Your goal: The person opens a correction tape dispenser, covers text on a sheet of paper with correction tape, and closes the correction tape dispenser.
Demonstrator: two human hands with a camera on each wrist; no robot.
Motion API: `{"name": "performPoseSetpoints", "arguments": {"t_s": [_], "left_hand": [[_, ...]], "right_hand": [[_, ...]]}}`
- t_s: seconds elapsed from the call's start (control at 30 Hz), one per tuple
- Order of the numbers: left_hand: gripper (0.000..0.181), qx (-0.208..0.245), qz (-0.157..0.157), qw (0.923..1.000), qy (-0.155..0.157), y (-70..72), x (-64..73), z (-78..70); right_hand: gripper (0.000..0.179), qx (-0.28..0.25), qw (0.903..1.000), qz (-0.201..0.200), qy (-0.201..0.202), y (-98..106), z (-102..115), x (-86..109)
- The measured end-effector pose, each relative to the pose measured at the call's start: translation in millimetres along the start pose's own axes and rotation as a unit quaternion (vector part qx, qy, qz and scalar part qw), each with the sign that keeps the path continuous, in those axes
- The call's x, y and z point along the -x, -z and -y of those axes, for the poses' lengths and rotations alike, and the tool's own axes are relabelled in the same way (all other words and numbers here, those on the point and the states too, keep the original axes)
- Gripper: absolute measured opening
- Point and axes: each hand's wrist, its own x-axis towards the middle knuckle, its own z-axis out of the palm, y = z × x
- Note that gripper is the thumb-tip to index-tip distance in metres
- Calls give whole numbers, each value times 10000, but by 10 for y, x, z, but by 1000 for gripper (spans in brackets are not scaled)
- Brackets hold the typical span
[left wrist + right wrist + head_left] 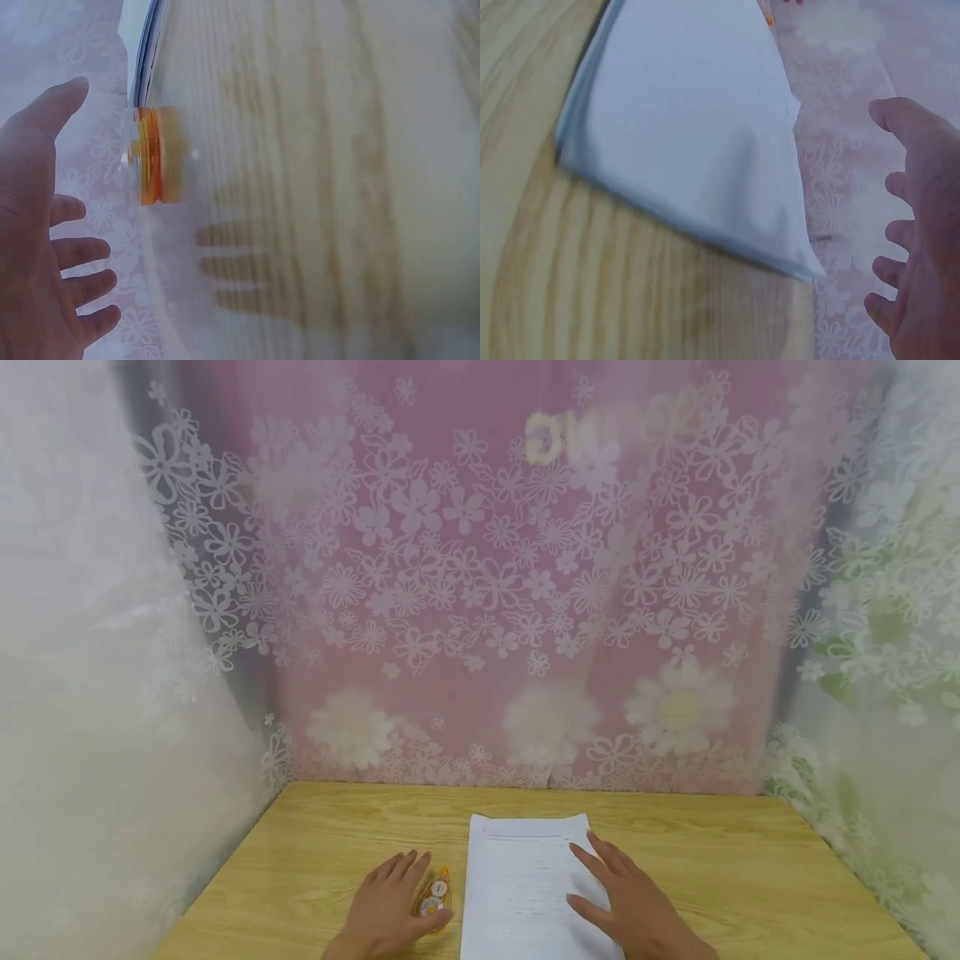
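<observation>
A stack of white paper sheets point(525, 885) with faint print lies near the front of the wooden table. Left of it is an orange, see-through correction tape dispenser point(434, 897); in the left wrist view the dispenser point(152, 155) shows edge-on. My left hand point(386, 906) is spread just beside the dispenser, its thumb overlapping it in the head view. In the left wrist view that hand point(45, 225) appears apart from it, fingers extended. Over the paper's right edge hovers my right hand point(633, 902), fingers spread and holding nothing; the right wrist view shows this hand point(930, 232) clear of the sheets point(690, 112).
The wood-grain table point(750, 860) extends to both sides of the paper. A pinkish flower-patterned curtain point(480, 610) hangs at its back edge. Pale translucent curtains stand at the left point(112, 652) and right point(892, 693).
</observation>
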Motion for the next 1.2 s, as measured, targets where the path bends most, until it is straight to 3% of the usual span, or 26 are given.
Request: {"name": "performPoseSetpoints", "arguments": {"t_s": [0.3, 0.57, 0.8, 1.0, 1.2], "left_hand": [[89, 32, -68, 10000, 35, -47, -22, -35], [86, -116, -323, 9994, -31, -89, -46, -64], [86, 73, -240, 9996, 146, -101, -12, -96], [81, 7, -311, 9993, 203, -125, -38, -126], [70, 22, -132, 9986, 508, -91, -54, -167]], "right_hand": [[68, -64, 9996, 75, 275, -155, 293, -161], [69, -68, 9989, 254, 400, -273, 388, -254], [69, -46, 9978, 366, 546, -409, 445, -302], [72, 1, 9967, 686, 423, -484, 474, -324], [72, 37, 9958, 815, 405, -510, 493, -344]]}}
